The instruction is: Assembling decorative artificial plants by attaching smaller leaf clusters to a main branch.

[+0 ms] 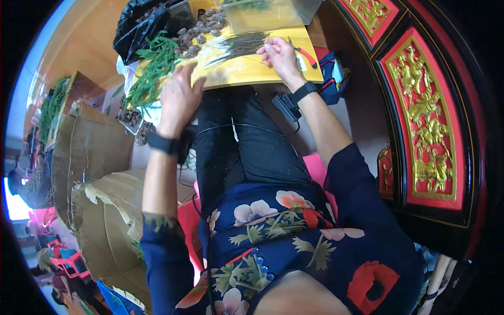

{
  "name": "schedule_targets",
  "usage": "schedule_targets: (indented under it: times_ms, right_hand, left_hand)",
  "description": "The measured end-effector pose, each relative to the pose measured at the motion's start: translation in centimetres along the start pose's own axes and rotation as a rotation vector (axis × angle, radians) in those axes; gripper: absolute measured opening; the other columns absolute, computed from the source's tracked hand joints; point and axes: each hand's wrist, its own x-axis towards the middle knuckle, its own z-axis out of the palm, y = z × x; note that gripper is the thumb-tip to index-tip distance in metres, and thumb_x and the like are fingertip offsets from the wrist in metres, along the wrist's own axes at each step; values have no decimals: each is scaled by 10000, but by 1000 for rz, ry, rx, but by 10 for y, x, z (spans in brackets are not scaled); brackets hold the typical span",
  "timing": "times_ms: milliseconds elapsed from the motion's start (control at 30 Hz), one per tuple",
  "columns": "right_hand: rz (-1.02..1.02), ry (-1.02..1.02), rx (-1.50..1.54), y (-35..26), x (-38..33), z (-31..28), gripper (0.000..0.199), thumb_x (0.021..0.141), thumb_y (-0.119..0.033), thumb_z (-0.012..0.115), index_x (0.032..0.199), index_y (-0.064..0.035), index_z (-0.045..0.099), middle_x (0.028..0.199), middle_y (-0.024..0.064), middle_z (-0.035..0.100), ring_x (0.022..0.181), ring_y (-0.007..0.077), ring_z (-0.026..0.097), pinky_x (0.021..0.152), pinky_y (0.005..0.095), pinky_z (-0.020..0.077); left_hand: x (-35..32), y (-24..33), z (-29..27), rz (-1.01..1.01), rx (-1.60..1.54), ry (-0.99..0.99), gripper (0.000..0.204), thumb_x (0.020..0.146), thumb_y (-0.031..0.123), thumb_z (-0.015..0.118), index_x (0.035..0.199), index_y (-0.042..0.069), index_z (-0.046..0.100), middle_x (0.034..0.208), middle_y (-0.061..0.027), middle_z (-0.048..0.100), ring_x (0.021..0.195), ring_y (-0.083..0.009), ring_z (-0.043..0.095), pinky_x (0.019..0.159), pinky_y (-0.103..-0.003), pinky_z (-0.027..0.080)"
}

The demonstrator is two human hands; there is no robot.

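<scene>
My left hand [180,97] hovers at the near edge of the yellow table [231,77], beside a heap of green artificial-looking sprigs [152,65]. Its fingers are apart and nothing shows in them. Over the right part of the table, my right hand [281,56] has its thumb and fingers drawn together at the end of a bundle of thin dark wires or stems [241,46]. Whether a single strand is between those fingertips is too fine to tell. Pliers with red handles [307,56] lie just right of that hand.
Brown pine cones [202,29] are heaped behind the wires. A black plastic bag [128,39] stands at the far left, a clear plastic tub [262,18] at the back. Cardboard boxes [94,142] crowd my left; a carved red and gold panel [422,115] rises on the right.
</scene>
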Motion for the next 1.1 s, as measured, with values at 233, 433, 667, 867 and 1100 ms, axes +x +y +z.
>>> schedule_targets:
  times_ms: [233,433,667,867,1100]
  right_hand:
    - [-234,72,-113,-1,-25,11,92,911,-78,503,983,-20,515,770,51,621,642,68,539,563,189,429]
    - [-106,24,-28,-25,-38,13,94,897,-52,518,980,-17,546,712,14,580,649,60,533,579,203,429]
    - [-257,144,-248,-16,-33,14,109,896,-52,516,983,-16,570,793,24,623,647,64,530,586,219,438]
    - [-305,139,-280,-15,-38,19,125,894,-50,517,1000,-14,573,858,33,647,653,66,525,605,218,441]
    - [-296,128,-204,-33,-41,19,132,885,-49,542,1003,-11,588,808,15,626,688,46,529,617,203,439]
  left_hand:
    - [116,-35,60,41,158,-103,332,810,143,561,1139,114,588,1043,-184,608,912,-350,602,784,-429,482]
    - [149,-66,109,213,245,-93,270,819,135,499,1070,129,598,919,-192,609,846,-367,614,726,-466,489]
    - [168,-66,122,288,234,-150,169,808,151,520,949,115,607,864,-171,614,820,-363,613,682,-470,485]
    - [170,-66,110,349,297,-273,118,784,162,570,864,88,616,829,-162,619,786,-352,613,646,-449,484]
    - [118,-18,47,52,-308,48,203,806,160,650,979,55,640,805,-74,630,719,-133,608,622,-266,478]
